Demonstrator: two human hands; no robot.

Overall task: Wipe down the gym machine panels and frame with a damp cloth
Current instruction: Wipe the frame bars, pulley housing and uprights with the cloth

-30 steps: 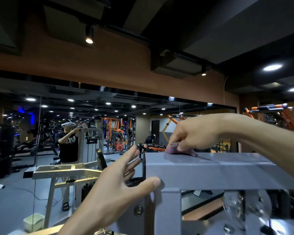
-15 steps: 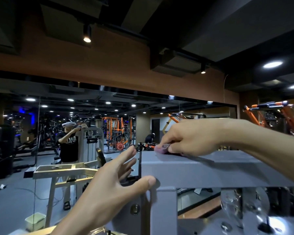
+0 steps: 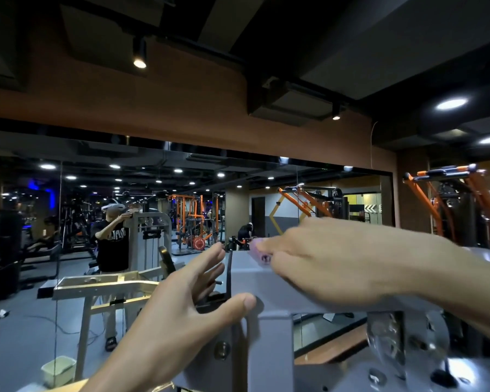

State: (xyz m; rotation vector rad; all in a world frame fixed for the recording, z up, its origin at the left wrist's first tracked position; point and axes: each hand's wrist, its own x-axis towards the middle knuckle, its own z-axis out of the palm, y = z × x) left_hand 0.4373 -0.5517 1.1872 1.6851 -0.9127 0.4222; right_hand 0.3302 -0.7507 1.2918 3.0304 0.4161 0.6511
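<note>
My right hand (image 3: 331, 267) had slid the cloth (image 3: 259, 254) toward nine o'clock — fingers pinching it at the top panel (image 3: 266, 287)'s far-left edge. That strip looked nearly wiped; my left hand (image 3: 181, 301) stayed spread, thumb bracing the corner.

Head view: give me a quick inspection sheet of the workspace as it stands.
Surface: grey top beam of the gym machine, seen at its left end.
Job's things: pinkish cloth on the beam's top near the left end.
Clutter: pale tub on the floor, lower left.
Hands: right hand holds the cloth on the beam; left hand open, thumb on the beam's corner.
Cables: thin cord along the floor, left.
Surroundings: wall mirror, orange racks, ceiling spotlights.
</note>
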